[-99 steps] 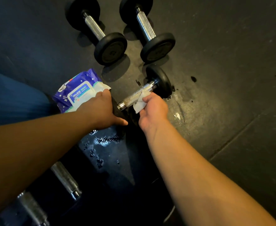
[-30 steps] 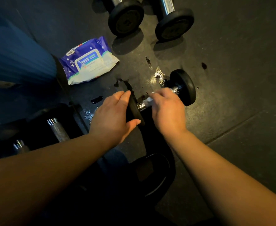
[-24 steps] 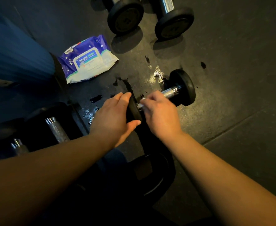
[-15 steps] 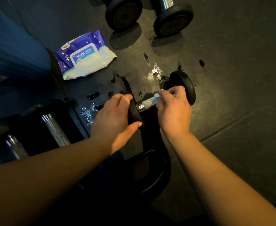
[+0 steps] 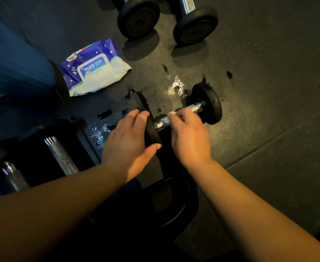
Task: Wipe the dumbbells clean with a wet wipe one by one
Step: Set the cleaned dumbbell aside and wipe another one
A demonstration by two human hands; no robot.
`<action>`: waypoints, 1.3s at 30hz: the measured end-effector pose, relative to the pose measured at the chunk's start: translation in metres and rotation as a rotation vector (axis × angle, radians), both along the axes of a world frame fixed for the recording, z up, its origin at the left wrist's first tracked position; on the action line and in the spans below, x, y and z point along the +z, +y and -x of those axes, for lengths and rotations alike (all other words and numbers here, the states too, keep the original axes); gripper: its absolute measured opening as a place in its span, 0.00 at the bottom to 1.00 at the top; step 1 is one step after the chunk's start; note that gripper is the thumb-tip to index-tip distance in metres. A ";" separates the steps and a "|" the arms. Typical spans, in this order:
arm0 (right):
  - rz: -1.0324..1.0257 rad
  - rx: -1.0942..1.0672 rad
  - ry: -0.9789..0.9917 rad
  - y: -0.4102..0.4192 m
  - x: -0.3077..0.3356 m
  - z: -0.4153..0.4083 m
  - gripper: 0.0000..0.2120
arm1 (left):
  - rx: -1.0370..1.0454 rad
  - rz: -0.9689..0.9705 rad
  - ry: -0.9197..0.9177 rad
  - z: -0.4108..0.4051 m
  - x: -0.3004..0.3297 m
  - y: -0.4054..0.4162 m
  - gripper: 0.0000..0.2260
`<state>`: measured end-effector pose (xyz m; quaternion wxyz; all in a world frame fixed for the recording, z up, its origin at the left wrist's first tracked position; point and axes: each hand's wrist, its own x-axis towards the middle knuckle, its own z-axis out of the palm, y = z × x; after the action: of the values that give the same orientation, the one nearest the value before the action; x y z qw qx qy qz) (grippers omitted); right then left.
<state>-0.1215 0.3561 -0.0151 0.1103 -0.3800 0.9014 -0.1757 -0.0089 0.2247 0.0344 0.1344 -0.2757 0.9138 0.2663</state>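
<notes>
A small black dumbbell (image 5: 208,103) with a chrome handle lies on the dark rubber floor at the centre. My left hand (image 5: 130,140) grips its near weight plate and holds it steady. Wrapped over the middle of the handle is my right hand (image 5: 189,135), closed around a white wet wipe (image 5: 171,114). Only an edge of the wipe shows past the fingers. The hand is motion-blurred.
A blue and white wet-wipe pack (image 5: 94,69) lies to the upper left. Two more dumbbells (image 5: 139,17) (image 5: 195,25) stand at the top. Larger dumbbells (image 5: 60,156) lie at lower left, a black plate (image 5: 174,201) below my hands. Wet patches (image 5: 176,86) dot the floor.
My right hand has slid back along the handle toward the near plate with the wipe, after moving out to the far plate. My left hand has stayed on the near plate.
</notes>
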 end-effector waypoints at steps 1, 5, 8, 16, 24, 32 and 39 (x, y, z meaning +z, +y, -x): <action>-0.003 0.058 -0.023 -0.001 -0.001 -0.005 0.15 | -0.005 0.004 -0.001 0.001 0.000 -0.002 0.39; 0.041 -0.067 0.016 -0.006 -0.004 0.009 0.11 | -0.054 0.018 -0.021 0.006 0.000 -0.010 0.39; 0.056 -0.276 0.050 -0.009 -0.003 0.026 0.10 | -0.053 0.016 -0.023 0.011 0.002 -0.019 0.39; 0.104 -0.028 -0.046 -0.030 -0.005 -0.003 0.10 | -0.041 0.025 0.010 0.022 0.005 -0.038 0.32; 0.204 -0.200 -0.059 -0.047 -0.004 0.016 0.08 | 0.042 0.047 0.055 0.033 0.005 -0.056 0.21; 0.230 -0.227 -0.018 -0.056 -0.012 0.030 0.09 | -0.005 0.100 0.045 0.048 0.007 -0.071 0.24; 0.165 -0.308 0.016 -0.075 -0.007 0.044 0.10 | -0.091 0.054 -0.157 0.062 -0.002 -0.083 0.53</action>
<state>-0.1650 0.2809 -0.0222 0.0435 -0.2465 0.9324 -0.2608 -0.0708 0.1420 0.0321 0.2101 -0.2572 0.9190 0.2127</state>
